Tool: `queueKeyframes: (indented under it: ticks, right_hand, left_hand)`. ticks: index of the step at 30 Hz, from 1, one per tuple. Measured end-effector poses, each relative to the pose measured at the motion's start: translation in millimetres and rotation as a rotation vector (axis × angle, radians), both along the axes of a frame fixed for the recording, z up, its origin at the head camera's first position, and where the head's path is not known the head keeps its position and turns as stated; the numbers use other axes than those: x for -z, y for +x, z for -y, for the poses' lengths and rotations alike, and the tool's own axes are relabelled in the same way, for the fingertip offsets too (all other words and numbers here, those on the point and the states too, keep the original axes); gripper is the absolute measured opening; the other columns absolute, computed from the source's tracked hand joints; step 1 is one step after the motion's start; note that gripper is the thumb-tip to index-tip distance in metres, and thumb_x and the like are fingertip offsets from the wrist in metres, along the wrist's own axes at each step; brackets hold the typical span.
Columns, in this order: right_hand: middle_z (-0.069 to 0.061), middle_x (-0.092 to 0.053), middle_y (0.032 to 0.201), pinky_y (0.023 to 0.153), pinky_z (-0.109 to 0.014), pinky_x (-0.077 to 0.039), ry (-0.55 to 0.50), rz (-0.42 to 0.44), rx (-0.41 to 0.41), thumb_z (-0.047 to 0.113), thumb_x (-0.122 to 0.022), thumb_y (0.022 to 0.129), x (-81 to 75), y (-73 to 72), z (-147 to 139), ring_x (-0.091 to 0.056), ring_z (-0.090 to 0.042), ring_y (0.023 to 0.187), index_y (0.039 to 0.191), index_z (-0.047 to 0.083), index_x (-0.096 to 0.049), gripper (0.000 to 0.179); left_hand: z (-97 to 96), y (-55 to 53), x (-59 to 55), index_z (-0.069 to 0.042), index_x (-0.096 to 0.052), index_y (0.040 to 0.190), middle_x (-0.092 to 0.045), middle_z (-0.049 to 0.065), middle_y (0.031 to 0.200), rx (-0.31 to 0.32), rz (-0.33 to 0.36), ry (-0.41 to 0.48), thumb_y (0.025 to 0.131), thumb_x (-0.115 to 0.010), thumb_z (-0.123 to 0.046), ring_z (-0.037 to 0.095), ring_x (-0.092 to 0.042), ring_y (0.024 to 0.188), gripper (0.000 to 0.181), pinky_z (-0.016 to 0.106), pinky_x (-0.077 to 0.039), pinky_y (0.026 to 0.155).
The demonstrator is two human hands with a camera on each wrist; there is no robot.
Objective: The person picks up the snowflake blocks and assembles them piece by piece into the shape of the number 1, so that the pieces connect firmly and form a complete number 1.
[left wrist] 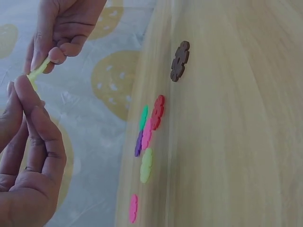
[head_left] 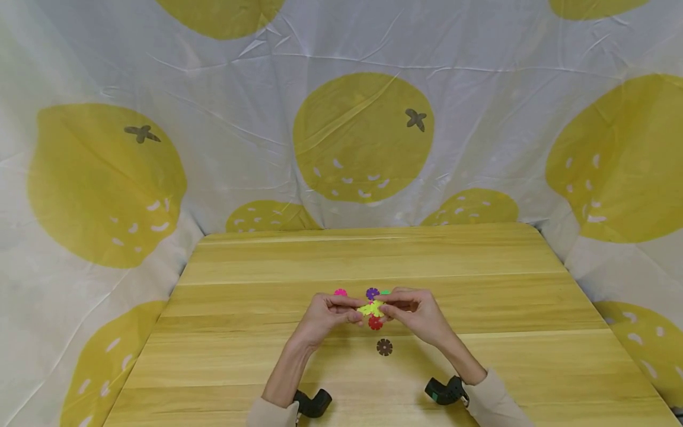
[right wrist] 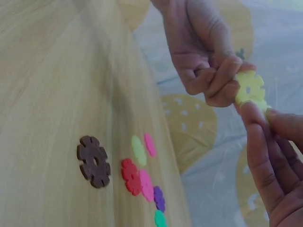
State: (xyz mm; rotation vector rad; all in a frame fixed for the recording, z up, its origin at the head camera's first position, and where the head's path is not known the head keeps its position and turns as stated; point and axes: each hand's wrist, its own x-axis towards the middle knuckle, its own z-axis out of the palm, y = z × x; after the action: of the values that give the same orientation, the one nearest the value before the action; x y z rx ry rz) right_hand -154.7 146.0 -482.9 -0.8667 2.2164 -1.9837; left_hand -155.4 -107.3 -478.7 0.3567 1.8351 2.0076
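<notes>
L hand [head_left: 326,316] at 9 o'clock, R hand [head_left: 419,312] at 3: fingers [head_left: 348,300] near-closed, pinching yellow discs [head_left: 374,309]; I'd keep 'em sq., no forcing.

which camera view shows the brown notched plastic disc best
Right wrist: the brown notched plastic disc appears largest there, its notches and centre hole clear. The head view shows it whole but small; the left wrist, narrow and steeply slanted.
</notes>
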Motion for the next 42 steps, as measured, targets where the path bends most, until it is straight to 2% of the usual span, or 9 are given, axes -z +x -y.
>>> queueKeyframes:
  ticks: [4, 9, 15, 19, 26, 30, 36, 40, 42]
  right_hand:
    - [-0.024, -0.071, 0.095, 0.071, -0.035, -0.064, -0.005, -0.003, -0.009, -0.001, -0.068, 0.097, -1.6, 0.2, -0.4, -0.076, -0.015, 0.078, 0.117, -0.01, -0.074, 0.023]
    - [-0.019, -0.073, 0.093, 0.07, -0.036, -0.064, 0.046, -0.004, 0.018, 0.003, -0.07, 0.097, -5.1, 2.2, -0.2, -0.075, -0.016, 0.077, 0.115, -0.003, -0.077, 0.02]
    - [-0.018, -0.073, 0.094, 0.07, -0.035, -0.064, 0.047, -0.025, 0.037, 0.002, -0.07, 0.097, -3.2, 3.5, 0.9, -0.075, -0.023, 0.078, 0.116, -0.003, -0.077, 0.021]
    - [-0.019, -0.072, 0.094, 0.071, -0.039, -0.064, 0.041, -0.009, 0.038, 0.002, -0.07, 0.097, -3.3, 3.7, 1.2, -0.076, -0.025, 0.078, 0.118, -0.004, -0.076, 0.022]
    - [-0.017, -0.074, 0.097, 0.074, -0.041, -0.064, 0.083, 0.035, 0.066, 0.009, -0.07, 0.099, -5.0, 3.3, 1.4, -0.076, -0.024, 0.08, 0.121, 0.001, -0.075, 0.025]
    - [-0.02, -0.076, 0.098, 0.069, -0.038, -0.063, 0.103, 0.057, 0.126, 0.013, -0.072, 0.098, -3.6, 2.0, 2.1, -0.075, -0.029, 0.074, 0.118, 0.002, -0.077, 0.024]
    - [-0.024, -0.073, 0.086, 0.051, -0.026, -0.051, 0.102, 0.071, 0.206, 0.013, -0.076, 0.095, 1.2, 1.9, 8.4, -0.061, -0.025, 0.058, 0.113, 0.005, -0.079, 0.02]
    - [-0.019, -0.075, 0.088, 0.049, -0.026, -0.049, 0.087, 0.118, 0.219, 0.015, -0.077, 0.094, 2.3, 3.8, 14.4, -0.058, -0.025, 0.055, 0.112, 0.007, -0.079, 0.02]
    - [-0.02, -0.076, 0.09, 0.05, -0.029, -0.05, 0.069, 0.157, 0.225, 0.016, -0.077, 0.094, 2.6, 4.4, 16.1, -0.058, -0.025, 0.055, 0.113, 0.007, -0.077, 0.021]
  left_hand:
    - [-0.5, -1.3, 1.5, 0.015, -0.067, 0.124, -0.078, -0.001, 0.092, 0.027, -0.003, 0.021, 0.095, -0.073, -0.008, 0.011, -0.077, 0.08, 0.038, 0.032, -0.062, 0.088]
    - [-1.8, -1.4, 2.2, 0.016, -0.066, 0.124, -0.078, -0.001, 0.093, 0.041, -0.006, 0.022, 0.096, -0.072, -0.008, 0.011, -0.077, 0.08, 0.037, 0.038, -0.062, 0.09]
    - [-5.3, -1.8, 2.6, 0.014, -0.068, 0.124, -0.081, 0.004, 0.095, 0.019, 0.004, 0.021, 0.096, -0.073, -0.011, 0.012, -0.078, 0.08, 0.038, 0.034, -0.061, 0.09]
    - [-5.6, -1.2, 2.8, 0.013, -0.068, 0.124, -0.08, 0.014, 0.1, 0.007, 0.006, 0.018, 0.095, -0.074, -0.012, 0.014, -0.078, 0.083, 0.039, 0.034, -0.061, 0.091]
    - [-4.2, -1.1, 1.0, 0.01, -0.069, 0.125, -0.076, 0.026, 0.111, -0.025, 0.018, -0.001, 0.096, -0.073, -0.013, 0.022, -0.079, 0.09, 0.037, 0.053, -0.055, 0.101]
    - [-3.5, -1.4, -0.3, 0.006, -0.069, 0.127, -0.073, 0.025, 0.119, -0.043, -0.03, -0.07, 0.096, -0.074, -0.015, 0.027, -0.076, 0.1, 0.038, 0.054, -0.055, 0.1]
    - [-10.3, -1.2, -0.2, -0.006, -0.072, 0.129, -0.07, 0.017, 0.131, -0.059, -0.161, -0.163, 0.091, -0.08, -0.01, 0.029, -0.068, 0.117, 0.04, 0.037, -0.059, 0.092]
    - [-18.5, -0.6, 0.7, -0.013, -0.075, 0.125, -0.074, 0.011, 0.126, -0.073, -0.223, -0.204, 0.088, -0.083, -0.013, 0.025, -0.069, 0.112, 0.038, 0.028, -0.057, 0.087]
    - [-20.9, -0.4, 1.3, -0.013, -0.076, 0.124, -0.075, 0.011, 0.123, -0.086, -0.224, -0.206, 0.088, -0.083, -0.013, 0.024, -0.07, 0.109, 0.037, 0.027, -0.057, 0.086]
